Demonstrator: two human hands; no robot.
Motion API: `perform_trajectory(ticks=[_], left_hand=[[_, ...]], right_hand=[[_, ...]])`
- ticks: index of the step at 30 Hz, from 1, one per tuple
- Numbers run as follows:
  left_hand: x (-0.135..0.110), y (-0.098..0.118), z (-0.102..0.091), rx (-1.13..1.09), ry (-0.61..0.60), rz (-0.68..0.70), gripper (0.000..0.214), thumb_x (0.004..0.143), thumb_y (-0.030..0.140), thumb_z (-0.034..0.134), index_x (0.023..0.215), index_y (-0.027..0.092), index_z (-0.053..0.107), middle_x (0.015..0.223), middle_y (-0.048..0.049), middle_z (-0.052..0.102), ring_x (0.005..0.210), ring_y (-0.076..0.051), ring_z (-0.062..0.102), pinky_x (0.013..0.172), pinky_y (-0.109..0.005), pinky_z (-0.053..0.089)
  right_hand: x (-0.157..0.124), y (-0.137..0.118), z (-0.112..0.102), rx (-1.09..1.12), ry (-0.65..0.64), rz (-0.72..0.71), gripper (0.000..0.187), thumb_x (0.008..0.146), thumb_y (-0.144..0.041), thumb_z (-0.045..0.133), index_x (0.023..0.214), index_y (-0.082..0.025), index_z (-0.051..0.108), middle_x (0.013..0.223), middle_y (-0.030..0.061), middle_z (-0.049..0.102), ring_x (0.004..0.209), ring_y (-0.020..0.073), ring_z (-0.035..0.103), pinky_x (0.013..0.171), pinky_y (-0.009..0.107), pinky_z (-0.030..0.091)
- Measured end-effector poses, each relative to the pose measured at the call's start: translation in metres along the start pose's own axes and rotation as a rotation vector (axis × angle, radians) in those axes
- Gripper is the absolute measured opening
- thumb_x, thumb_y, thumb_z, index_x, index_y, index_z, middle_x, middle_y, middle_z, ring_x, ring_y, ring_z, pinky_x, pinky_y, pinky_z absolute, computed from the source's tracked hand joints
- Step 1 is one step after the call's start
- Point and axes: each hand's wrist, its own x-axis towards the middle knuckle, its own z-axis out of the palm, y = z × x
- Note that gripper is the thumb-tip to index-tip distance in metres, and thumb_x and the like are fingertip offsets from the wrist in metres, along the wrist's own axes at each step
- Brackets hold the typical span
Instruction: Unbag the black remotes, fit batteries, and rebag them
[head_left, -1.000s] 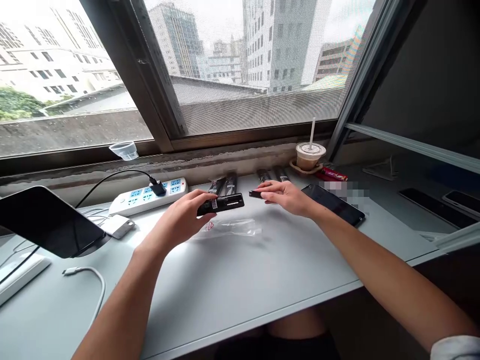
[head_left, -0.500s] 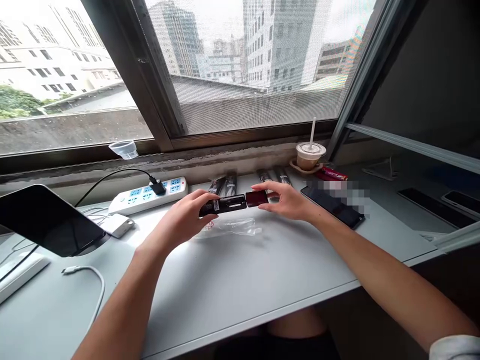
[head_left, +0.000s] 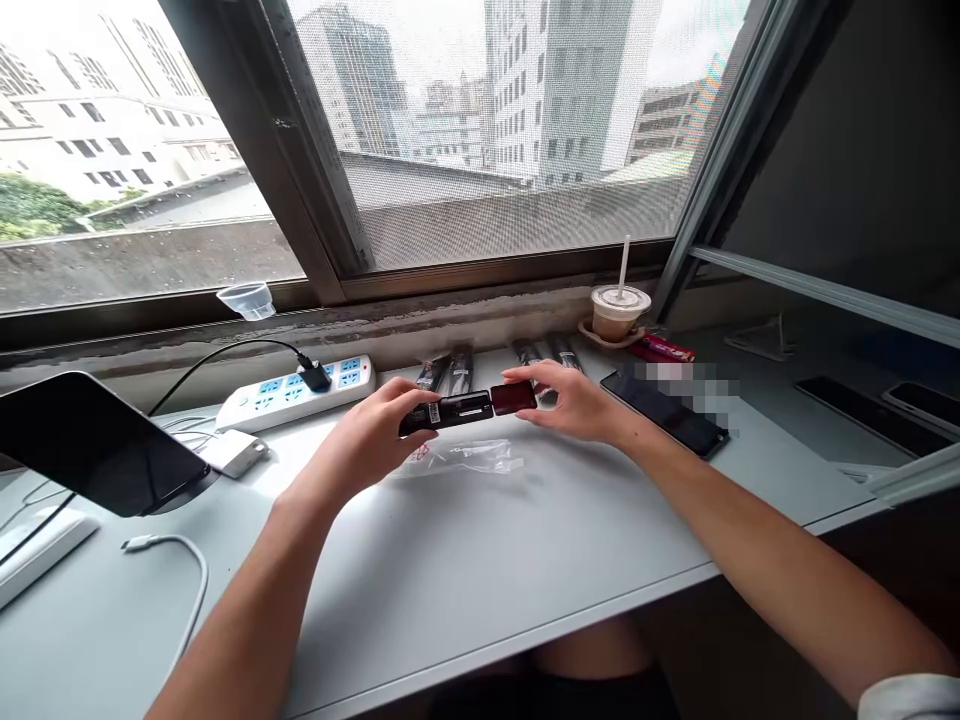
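My left hand (head_left: pixel 375 440) grips a black stick-shaped device (head_left: pixel 450 411) with a small white label, held level above the desk. My right hand (head_left: pixel 574 400) pinches a dark red cap (head_left: pixel 514 398) that sits against the device's right end. A crumpled clear plastic bag (head_left: pixel 465 458) lies on the grey desk (head_left: pixel 480 580) just below both hands. Several more black packaged sticks (head_left: pixel 459 367) lie in a row by the window wall behind the hands.
A white power strip (head_left: pixel 292 393) with a black plug lies at the back left, a white adapter (head_left: pixel 234 452) and a dark tablet (head_left: pixel 90 440) further left. An iced coffee cup (head_left: pixel 619 312) stands at the back right, a black phone (head_left: pixel 667 410) beside my right wrist. A white cable (head_left: pixel 176 560) lies front left.
My right hand brought the dark red cap leftward from the desk up to the right end of the black device. The left hand stayed nearly still.
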Motion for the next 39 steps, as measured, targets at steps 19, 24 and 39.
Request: perform_trajectory(ticks=[19, 24, 39], left_hand=[[0.002, 0.012, -0.001, 0.104, 0.049, 0.057, 0.041, 0.102, 0.046, 0.06, 0.138, 0.027, 0.064, 0.133, -0.011, 0.063, 0.101, -0.027, 0.07, 0.086, -0.041, 0.059], [0.004, 0.025, 0.001, 0.09, 0.075, 0.161, 0.036, 0.104, 0.036, 0.058, 0.139, 0.027, 0.064, 0.131, -0.0115, 0.064, 0.1, -0.025, 0.07, 0.082, -0.039, 0.059], [0.007, 0.043, 0.005, -0.024, 0.099, 0.249, 0.041, 0.105, 0.03, 0.06, 0.145, 0.028, 0.061, 0.127, -0.0133, 0.062, 0.102, -0.025, 0.068, 0.085, -0.04, 0.061]], right_hand=[[0.004, -0.011, 0.003, 0.354, -0.061, 0.243, 0.041, 0.108, -0.051, 0.051, 0.119, -0.019, 0.074, 0.092, 0.0058, 0.078, 0.076, 0.018, 0.068, 0.072, 0.032, 0.054], [0.004, -0.012, 0.013, 0.498, -0.134, 0.331, 0.048, 0.106, -0.058, 0.053, 0.123, -0.017, 0.07, 0.084, 0.0054, 0.078, 0.069, 0.0161, 0.068, 0.062, 0.028, 0.051], [0.005, -0.02, 0.01, 0.48, -0.049, 0.39, 0.059, 0.103, -0.07, 0.048, 0.099, -0.016, 0.073, 0.065, 0.0004, 0.065, 0.051, 0.0141, 0.057, 0.049, 0.028, 0.045]])
